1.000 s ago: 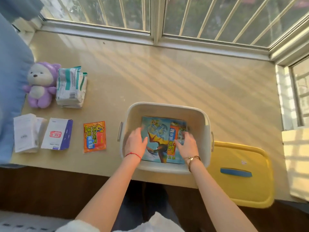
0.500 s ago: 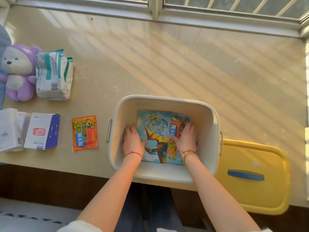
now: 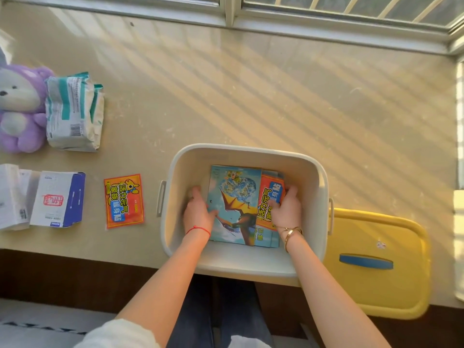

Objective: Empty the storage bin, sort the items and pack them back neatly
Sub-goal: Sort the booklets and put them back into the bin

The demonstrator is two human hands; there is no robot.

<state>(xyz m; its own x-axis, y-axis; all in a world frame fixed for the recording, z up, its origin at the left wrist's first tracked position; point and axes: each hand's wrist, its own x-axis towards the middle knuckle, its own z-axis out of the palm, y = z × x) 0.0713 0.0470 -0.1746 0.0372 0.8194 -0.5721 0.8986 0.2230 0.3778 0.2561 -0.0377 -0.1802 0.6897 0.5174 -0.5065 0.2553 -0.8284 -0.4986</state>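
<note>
The white storage bin (image 3: 306,162) stands at the table's front edge. Flat on its floor lies a stack of colourful booklets (image 3: 236,194), the top one blue with a flying dinosaur. My left hand (image 3: 197,213) presses on the stack's left edge and my right hand (image 3: 286,209) on its right side, fingers laid over an orange cover. On the table to the left lie an orange heat-pad packet (image 3: 124,200), a white and blue box (image 3: 59,199), a white leaflet pack (image 3: 12,197), a white and green wipes pack (image 3: 74,111) and a purple plush bear (image 3: 20,106).
The bin's yellow lid (image 3: 376,262) with a blue handle lies just right of the bin and overhangs the table's front edge. A window frame (image 3: 231,13) runs along the far side. My lap is below the table edge.
The view has tilted further down and nearer to the bin. Both hands stay on the booklets, which sit slightly straighter on the bin floor.
</note>
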